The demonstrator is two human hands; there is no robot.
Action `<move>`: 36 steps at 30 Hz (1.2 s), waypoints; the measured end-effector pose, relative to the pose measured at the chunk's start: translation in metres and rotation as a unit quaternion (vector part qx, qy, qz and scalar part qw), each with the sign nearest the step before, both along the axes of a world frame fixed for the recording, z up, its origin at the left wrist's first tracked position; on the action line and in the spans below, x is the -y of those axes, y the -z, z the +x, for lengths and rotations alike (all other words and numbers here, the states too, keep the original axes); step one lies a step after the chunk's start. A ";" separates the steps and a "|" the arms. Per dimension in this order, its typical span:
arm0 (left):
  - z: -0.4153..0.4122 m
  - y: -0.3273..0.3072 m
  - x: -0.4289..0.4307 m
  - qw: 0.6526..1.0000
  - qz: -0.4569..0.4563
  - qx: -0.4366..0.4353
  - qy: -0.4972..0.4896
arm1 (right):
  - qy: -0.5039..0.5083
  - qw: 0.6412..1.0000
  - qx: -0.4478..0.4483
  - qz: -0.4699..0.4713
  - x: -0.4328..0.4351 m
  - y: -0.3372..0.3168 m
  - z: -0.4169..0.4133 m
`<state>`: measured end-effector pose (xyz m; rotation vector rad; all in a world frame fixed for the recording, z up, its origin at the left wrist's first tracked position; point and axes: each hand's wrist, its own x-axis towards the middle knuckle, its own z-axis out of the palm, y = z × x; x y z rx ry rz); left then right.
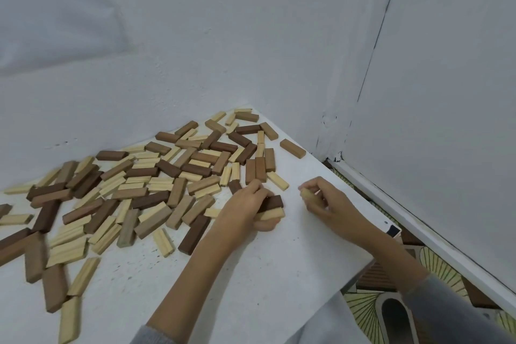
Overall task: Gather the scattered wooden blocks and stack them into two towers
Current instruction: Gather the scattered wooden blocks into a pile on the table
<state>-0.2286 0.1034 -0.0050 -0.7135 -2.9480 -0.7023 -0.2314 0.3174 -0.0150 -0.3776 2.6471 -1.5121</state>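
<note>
Several wooden blocks (pixel 145 190) in pale, tan and dark brown lie scattered flat over the white table (pixel 251 274), mostly left of centre. My left hand (pixel 245 208) grips a dark brown block (pixel 275 202) stacked on a pale block (pixel 272 214) at the table's middle right. My right hand (pixel 324 200) hovers just to the right and pinches a small pale block (pixel 307 194) end-on. Three tan blocks (pixel 259 167) lie side by side just beyond my left hand. No tower stands anywhere in view.
White walls close in behind and to the right, meeting in a corner. The table's right edge runs diagonally; beyond it lie a white baseboard (pixel 418 234) and a patterned floor mat (pixel 435 265). A lone tan block (pixel 292 148) sits near that edge.
</note>
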 end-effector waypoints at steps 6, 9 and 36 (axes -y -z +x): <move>0.007 -0.005 0.017 0.992 0.107 -0.037 -0.061 | 0.082 0.995 0.004 0.057 0.041 0.008 -0.032; 0.009 -0.003 0.032 0.987 0.122 -0.045 -0.096 | 0.112 0.979 -0.035 0.168 0.056 0.016 -0.040; 0.009 0.010 0.176 0.916 0.183 -0.105 -0.342 | -0.078 0.990 -0.097 0.059 0.232 -0.001 -0.083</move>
